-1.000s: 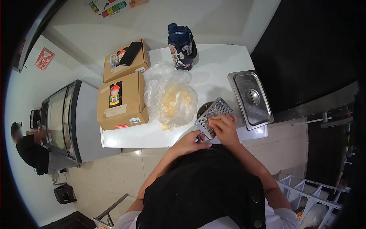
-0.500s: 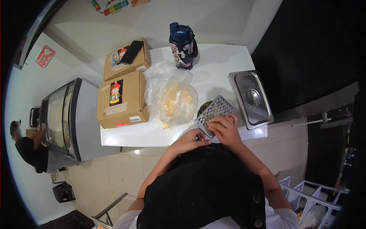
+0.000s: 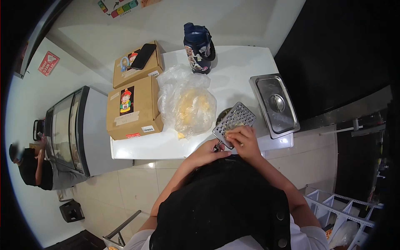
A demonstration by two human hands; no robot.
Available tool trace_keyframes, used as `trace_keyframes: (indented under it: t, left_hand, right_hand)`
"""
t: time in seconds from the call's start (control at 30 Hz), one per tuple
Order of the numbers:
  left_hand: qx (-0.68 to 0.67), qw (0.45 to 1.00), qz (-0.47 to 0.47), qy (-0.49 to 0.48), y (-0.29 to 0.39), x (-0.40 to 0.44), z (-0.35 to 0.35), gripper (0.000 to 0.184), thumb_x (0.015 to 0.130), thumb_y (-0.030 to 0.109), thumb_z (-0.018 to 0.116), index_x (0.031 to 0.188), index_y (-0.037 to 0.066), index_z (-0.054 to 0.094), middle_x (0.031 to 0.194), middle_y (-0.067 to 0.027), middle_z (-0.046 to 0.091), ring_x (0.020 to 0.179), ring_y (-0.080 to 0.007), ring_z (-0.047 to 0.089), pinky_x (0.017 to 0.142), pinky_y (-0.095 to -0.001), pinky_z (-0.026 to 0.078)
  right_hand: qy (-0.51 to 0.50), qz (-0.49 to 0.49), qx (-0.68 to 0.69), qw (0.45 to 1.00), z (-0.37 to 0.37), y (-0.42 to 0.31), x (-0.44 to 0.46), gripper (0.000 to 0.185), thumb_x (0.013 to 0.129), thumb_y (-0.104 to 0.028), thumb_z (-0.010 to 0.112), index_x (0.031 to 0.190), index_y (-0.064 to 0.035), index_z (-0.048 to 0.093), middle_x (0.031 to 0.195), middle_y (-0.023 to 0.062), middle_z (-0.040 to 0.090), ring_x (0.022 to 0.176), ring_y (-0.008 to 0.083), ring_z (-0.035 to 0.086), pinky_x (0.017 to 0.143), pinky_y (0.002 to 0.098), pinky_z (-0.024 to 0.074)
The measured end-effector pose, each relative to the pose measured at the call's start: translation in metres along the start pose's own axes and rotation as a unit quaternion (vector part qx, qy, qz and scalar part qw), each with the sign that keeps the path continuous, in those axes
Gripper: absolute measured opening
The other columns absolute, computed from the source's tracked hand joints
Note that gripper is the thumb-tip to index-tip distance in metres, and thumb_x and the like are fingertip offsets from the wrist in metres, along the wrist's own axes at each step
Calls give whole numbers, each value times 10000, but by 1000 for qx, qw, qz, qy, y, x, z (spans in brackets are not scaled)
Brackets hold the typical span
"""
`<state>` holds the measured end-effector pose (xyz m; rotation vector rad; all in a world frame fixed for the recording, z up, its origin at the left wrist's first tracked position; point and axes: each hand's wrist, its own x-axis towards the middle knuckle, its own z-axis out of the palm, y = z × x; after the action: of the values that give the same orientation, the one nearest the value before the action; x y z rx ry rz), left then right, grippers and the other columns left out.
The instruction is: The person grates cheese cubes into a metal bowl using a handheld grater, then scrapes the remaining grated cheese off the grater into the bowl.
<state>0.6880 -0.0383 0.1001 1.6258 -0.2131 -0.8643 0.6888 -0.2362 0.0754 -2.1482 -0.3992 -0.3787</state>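
Grips the flat metal grater (image 3: 243,114) right at the base of its dark handle (image 3: 216,146), with the left hand (image 3: 205,154) wrapped closed there and the thumb reaching along near the lower edge. Holds it tilted over the near part of the white table (image 3: 233,85), above a round bowl (image 3: 222,113) mostly hidden underneath. And there, brings the right hand (image 3: 245,141) down onto the perforated face, with fingers bent and bunched together at the lower half. Cannot tell whether anything is pinched between those fingertips; too small and too covered. Has, just left of the grater, a clear plastic bag (image 3: 193,110) with pale yellow contents, and a small yellow piece (image 3: 181,136) at its near edge. Over to the right, has a rectangular metal lid (image 3: 269,89) with a central knob, apart from the grater. Farther back, has a dark blue bottle (image 3: 198,54) standing upright, covered in stickers. Out left, has a nearer cardboard box (image 3: 143,100) beside the bag, and behind it a farther cardboard box (image 3: 118,77) bearing a black phone (image 3: 143,56) and a light blue loop (image 3: 123,64). Far left, shows another person (image 3: 31,166) in dark clothing by a glass-topped freezer (image 3: 104,129).
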Motion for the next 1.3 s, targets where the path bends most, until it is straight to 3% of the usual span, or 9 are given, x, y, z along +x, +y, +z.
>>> trace_keyframes:
  t: [0.1,0.27,0.4,0.57,0.77,0.93,1.07,1.23,1.3]
  left_hand:
    - [8,1000,-6,3,4,-2,1,206,843,226,688,834,80,543,726,16,525,632,-71,445,582,-193,361]
    - [-3,1000,10,3,1,-2,1,211,843,232,691,839,78,546,732,13,530,635,-74,448,586,-192,364]
    - [17,999,30,16,-7,1,1,218,841,236,694,847,74,550,723,10,527,624,-77,445,585,-194,367]
    - [16,1000,-15,9,-2,1,2,220,841,236,696,859,68,554,728,8,529,628,-78,445,589,-194,368]
    - [29,1000,-2,10,-2,1,1,224,842,236,694,859,64,551,732,7,529,632,-78,444,591,-195,369]
    - [-9,1000,12,15,-4,2,2,216,848,237,687,850,69,551,717,11,529,612,-71,437,567,-192,359]
    - [5,1000,-15,4,3,-2,1,203,853,230,679,838,79,544,696,22,515,588,-62,427,540,-187,343]
    - [-6,1000,-7,20,-6,1,3,193,859,228,673,834,87,544,688,31,512,570,-57,420,521,-182,328]
    - [-7,1000,-12,16,-3,1,2,191,859,226,672,835,87,544,690,31,513,576,-57,423,528,-182,331]
  right_hand:
    - [-5,-39,-67,997,-3,-3,4,93,769,-76,687,859,-86,708,921,-7,640,831,154,555,884,323,346]
    - [39,20,-82,996,-1,-1,8,98,770,-82,688,864,-92,710,884,-22,624,831,145,545,889,322,326]
    - [-11,-89,-100,991,1,-6,1,94,773,-86,684,864,-90,707,856,-26,609,821,148,531,895,334,314]
    - [54,-16,-111,992,0,8,17,100,775,-84,679,870,-97,709,864,-28,604,820,148,526,914,337,311]
    - [-12,-84,-105,991,6,1,-4,103,778,-83,671,874,-93,709,860,-25,600,817,153,525,929,347,310]
    - [65,-31,-143,987,0,10,16,115,780,-85,666,884,-104,712,869,-26,598,822,150,527,948,356,306]
    - [-10,-99,-123,987,9,-3,-8,120,783,-80,656,888,-100,711,870,-25,604,816,155,528,949,366,308]
    - [62,-31,-135,988,1,7,17,125,784,-79,654,887,-111,717,881,-28,604,818,146,530,973,371,300]
    - [49,-43,-128,990,4,4,11,124,785,-79,653,886,-110,718,879,-29,604,818,145,531,973,372,300]
